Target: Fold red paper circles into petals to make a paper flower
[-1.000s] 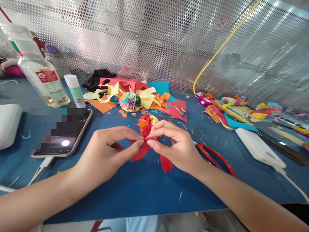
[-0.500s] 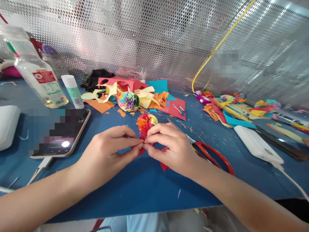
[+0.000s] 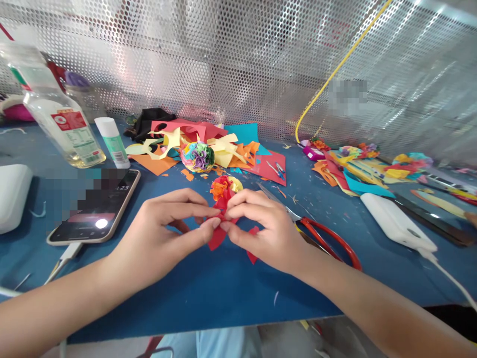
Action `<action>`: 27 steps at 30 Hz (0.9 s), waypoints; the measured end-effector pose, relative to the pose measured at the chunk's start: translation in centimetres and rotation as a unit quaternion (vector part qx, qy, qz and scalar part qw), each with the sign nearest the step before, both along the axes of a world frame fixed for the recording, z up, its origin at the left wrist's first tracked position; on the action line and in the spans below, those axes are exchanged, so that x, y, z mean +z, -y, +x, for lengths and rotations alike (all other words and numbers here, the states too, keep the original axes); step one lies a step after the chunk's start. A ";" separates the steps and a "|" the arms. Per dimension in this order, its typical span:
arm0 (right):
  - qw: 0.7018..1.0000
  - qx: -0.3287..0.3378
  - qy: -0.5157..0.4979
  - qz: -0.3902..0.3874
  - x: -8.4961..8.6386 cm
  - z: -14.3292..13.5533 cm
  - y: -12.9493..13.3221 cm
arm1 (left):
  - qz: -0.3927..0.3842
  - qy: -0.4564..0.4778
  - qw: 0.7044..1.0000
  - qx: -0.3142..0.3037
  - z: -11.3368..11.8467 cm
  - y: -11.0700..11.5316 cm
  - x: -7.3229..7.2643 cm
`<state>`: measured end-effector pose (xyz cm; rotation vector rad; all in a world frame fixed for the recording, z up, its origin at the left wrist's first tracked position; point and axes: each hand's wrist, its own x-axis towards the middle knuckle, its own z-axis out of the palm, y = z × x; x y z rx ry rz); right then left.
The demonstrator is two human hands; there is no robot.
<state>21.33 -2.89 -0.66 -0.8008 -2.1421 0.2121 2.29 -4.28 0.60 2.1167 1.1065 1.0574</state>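
Between my two hands is a piece of red paper (image 3: 217, 239), pinched by the fingertips of both. My left hand (image 3: 172, 223) has thumb and forefinger closed on its left side; my right hand (image 3: 263, 219) grips it from the right. Just behind the fingertips sits a small paper flower cluster (image 3: 220, 188) in orange, red and yellow. Another red paper scrap (image 3: 253, 252) shows below my right hand, partly hidden by it. Red-handled scissors (image 3: 328, 241) lie beside my right wrist, their blades partly behind the hand.
A multicoloured paper flower ball (image 3: 198, 156) stands before a heap of cut paper (image 3: 223, 147). Left are a phone (image 3: 112, 209) on a cable, a glue stick (image 3: 113, 144) and a bottle (image 3: 72, 124). Right lie a white power bank (image 3: 397, 221) and more paper flowers (image 3: 408, 164). A perforated metal screen (image 3: 238, 59) closes the back.
My left fingertips have shifted slightly and opened a little apart above the thumb. More of the red paper now shows below and between my fingers. Surroundings stay the same.
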 end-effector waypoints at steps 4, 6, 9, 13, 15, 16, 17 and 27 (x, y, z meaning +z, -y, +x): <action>0.999 -0.003 0.025 0.030 0.1 0.2 -0.1 | -0.048 -0.022 0.999 -0.012 0.0 -0.3 0.1; 0.999 -0.001 0.034 0.036 0.1 0.2 -0.1 | -0.051 -0.019 0.998 -0.015 0.0 -0.4 0.0; 0.998 -0.002 0.044 0.040 0.1 0.2 -0.1 | -0.068 -0.013 0.998 -0.012 0.0 -0.6 -0.2; 0.997 -0.005 0.050 0.053 0.0 0.2 -0.1 | -0.098 -0.011 0.995 -0.017 0.0 -0.7 -0.2; 0.997 -0.003 0.052 0.055 0.0 0.2 -0.1 | -0.107 -0.013 0.994 -0.017 0.0 -0.7 -0.1; 0.997 -0.001 0.053 0.055 0.0 0.2 -0.1 | -0.112 -0.015 0.994 -0.016 0.0 -0.7 -0.1; 0.997 0.001 0.054 0.054 0.0 0.2 -0.1 | -0.116 -0.015 0.993 -0.016 0.0 -0.8 -0.1; 0.995 0.028 0.093 0.006 0.3 0.5 -0.1 | -0.140 -0.025 0.990 -0.004 0.2 -0.9 0.1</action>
